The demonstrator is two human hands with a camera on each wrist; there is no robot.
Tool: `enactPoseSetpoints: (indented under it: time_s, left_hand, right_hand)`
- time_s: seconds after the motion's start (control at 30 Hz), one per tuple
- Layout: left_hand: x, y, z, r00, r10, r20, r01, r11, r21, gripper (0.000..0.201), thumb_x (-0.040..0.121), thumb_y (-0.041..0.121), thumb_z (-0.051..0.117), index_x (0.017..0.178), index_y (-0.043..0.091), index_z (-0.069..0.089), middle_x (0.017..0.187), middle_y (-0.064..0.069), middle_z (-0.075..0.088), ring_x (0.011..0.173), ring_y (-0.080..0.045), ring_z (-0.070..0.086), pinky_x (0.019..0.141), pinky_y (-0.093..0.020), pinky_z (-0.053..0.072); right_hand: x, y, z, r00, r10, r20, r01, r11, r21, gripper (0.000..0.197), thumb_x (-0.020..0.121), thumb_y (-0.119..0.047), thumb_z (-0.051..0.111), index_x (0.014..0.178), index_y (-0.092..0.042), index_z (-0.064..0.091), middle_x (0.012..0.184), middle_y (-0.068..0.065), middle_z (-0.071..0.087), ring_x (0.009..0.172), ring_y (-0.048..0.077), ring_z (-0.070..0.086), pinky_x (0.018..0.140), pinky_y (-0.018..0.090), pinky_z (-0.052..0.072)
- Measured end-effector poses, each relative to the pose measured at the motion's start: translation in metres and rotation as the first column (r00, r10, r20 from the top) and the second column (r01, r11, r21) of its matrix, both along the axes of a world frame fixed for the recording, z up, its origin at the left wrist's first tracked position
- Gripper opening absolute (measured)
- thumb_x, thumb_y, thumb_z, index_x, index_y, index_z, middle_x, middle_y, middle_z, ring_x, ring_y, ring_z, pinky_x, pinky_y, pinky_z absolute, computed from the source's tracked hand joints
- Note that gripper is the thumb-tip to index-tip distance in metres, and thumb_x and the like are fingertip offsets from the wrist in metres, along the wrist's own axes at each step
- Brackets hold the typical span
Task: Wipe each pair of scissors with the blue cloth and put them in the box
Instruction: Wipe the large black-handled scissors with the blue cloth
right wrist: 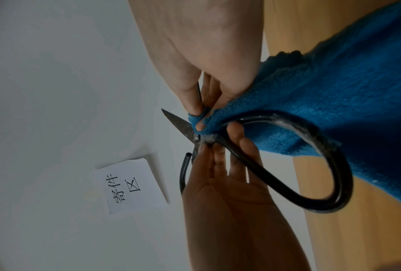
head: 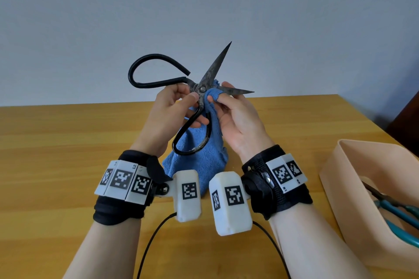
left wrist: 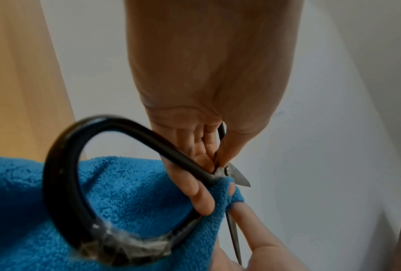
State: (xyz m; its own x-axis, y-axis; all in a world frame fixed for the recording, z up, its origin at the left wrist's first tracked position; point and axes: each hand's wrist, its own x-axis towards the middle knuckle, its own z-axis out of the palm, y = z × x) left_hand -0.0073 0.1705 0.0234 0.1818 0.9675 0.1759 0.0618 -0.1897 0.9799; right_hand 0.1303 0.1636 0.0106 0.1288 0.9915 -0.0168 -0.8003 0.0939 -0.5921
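Now, scissors: a big old pair with black loop handles (head: 199, 90) is up in the air above the wooden table (head: 68, 142), blades spread wide, 1 tip aimed up at the wall, the other pointing off to the right.
Left hand: the left hand (head: 172, 111) pinches the scissors right at the pivot, thumb on the near face, fingers behind; 1 handle loop arcs away up-left of the grip, the other hangs below it, toward the wrists.
Left wrist view: the lower loop fills the foreground, with clear tape wrapped round part of it, and the pinch sits at the far end by the rivet.
Right hand: the right hand (head: 235, 120) has the blue cloth (head: 199, 161) wrapped over a fingertip and pressed against the metal just right of the pivot, touching the left thumb's side of the joint.
Cloth: the rest of it trails down behind the lower loop and bunches on the table between the 2 wrists.
Box: a beige box (head: 335, 165) stands on the table at the right, well apart from the hands.
Inside the box: a pair with teal handles (head: 394, 210) already lies there.
Wall: a white paper label with printed characters (right wrist: 130, 185) shows in the right wrist view.
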Motion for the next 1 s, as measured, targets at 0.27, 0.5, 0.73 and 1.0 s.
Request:
enactPoseSetpoints:
  time_s: [0.27,0.5,0.73,1.0]
  left_hand:
    - [0.0019,-0.0013,0.0003,1.0,0.004,0.015,-0.004,1.0,0.023,0.009,0.103,0.016,0.054,0.106,0.008,0.05,0.106,-0.011,0.055,0.068,-0.029,0.074,0.06,-0.027,0.058]
    - [-0.0011,-0.0001,0.0005,1.0,0.018,0.018,-0.018,0.999,0.027,0.007,0.102,0.016,0.055,0.104,0.01,0.05,0.104,-0.009,0.054,0.069,-0.029,0.074,0.062,-0.028,0.058]
    - [0.0002,0.0005,0.0002,1.0,0.017,0.016,-0.018,1.0,0.023,0.008,0.102,0.016,0.055,0.105,0.01,0.051,0.108,-0.011,0.055,0.068,-0.029,0.074,0.062,-0.028,0.058]
    - [0.0023,-0.0002,0.0001,0.999,0.027,0.03,-0.028,1.0,0.014,0.01,0.102,0.015,0.055,0.107,0.008,0.051,0.108,-0.012,0.055,0.065,-0.025,0.073,0.061,-0.027,0.058]
  right_hand:
    - [0.0015,0.0022,-0.0026,0.996,-0.076,0.044,0.077,0.997,-0.017,0.037,0.092,0.009,0.057,0.128,0.004,0.051,0.083,0.015,0.067,0.065,0.017,0.068,0.062,0.027,0.058]
    - [0.0017,0.0013,-0.0004,0.997,-0.061,0.052,0.062,0.998,-0.024,0.026,0.091,0.011,0.057,0.111,-0.004,0.05,0.075,0.012,0.067,0.062,0.016,0.067,0.061,0.026,0.059]
    - [-0.0003,0.0011,-0.001,0.998,-0.051,0.047,0.052,0.998,-0.026,0.026,0.091,0.01,0.056,0.113,-0.004,0.051,0.076,0.013,0.066,0.063,0.017,0.066,0.058,0.027,0.057]
    - [-0.0004,0.0004,-0.0013,0.998,-0.028,0.049,0.029,0.999,-0.015,0.029,0.091,0.01,0.056,0.117,-0.003,0.05,0.074,0.014,0.065,0.06,0.016,0.066,0.057,0.027,0.057]
